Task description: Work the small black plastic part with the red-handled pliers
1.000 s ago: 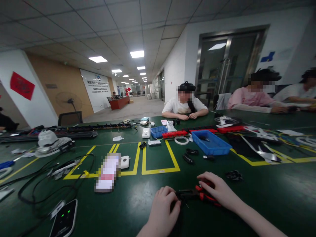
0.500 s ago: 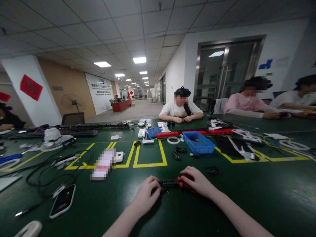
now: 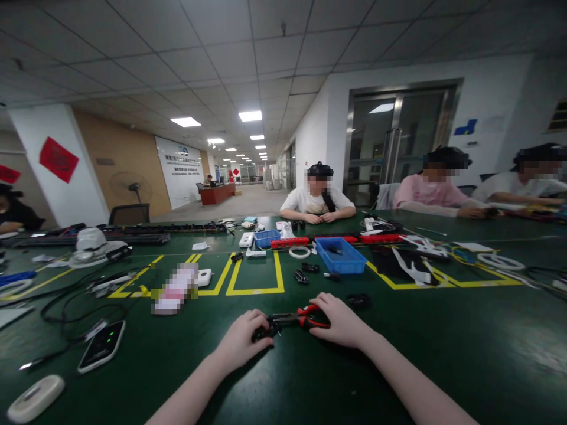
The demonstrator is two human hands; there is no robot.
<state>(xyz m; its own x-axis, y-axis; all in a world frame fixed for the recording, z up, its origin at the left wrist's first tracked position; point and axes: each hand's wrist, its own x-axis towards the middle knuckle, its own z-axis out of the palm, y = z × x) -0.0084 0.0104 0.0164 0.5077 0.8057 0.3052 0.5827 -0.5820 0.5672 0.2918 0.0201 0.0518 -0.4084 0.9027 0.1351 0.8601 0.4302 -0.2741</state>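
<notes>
Tabletop (image 3: 425, 342) under tiled ceiling (image 3: 274, 53)

Dim overall; lit ceiling panels (image 3: 250, 116) above-left of the blue bin (image 3: 345, 267) are brightest | pale sheen on the bench (image 3: 529, 354), nearer and right of the bin; bright patch in the glass door (image 3: 376, 141) above-right of the bin | mosaic blocks cover the phone (image 3: 176, 288) left of the bin | wide-angle stretch toward edges

Cannot identify black piece (image 3: 261, 334), partly covered by left hand (image 3: 241, 338); cannot read blurred phone (image 3: 176, 288) or distant wall sign (image 3: 182, 174).
</notes>
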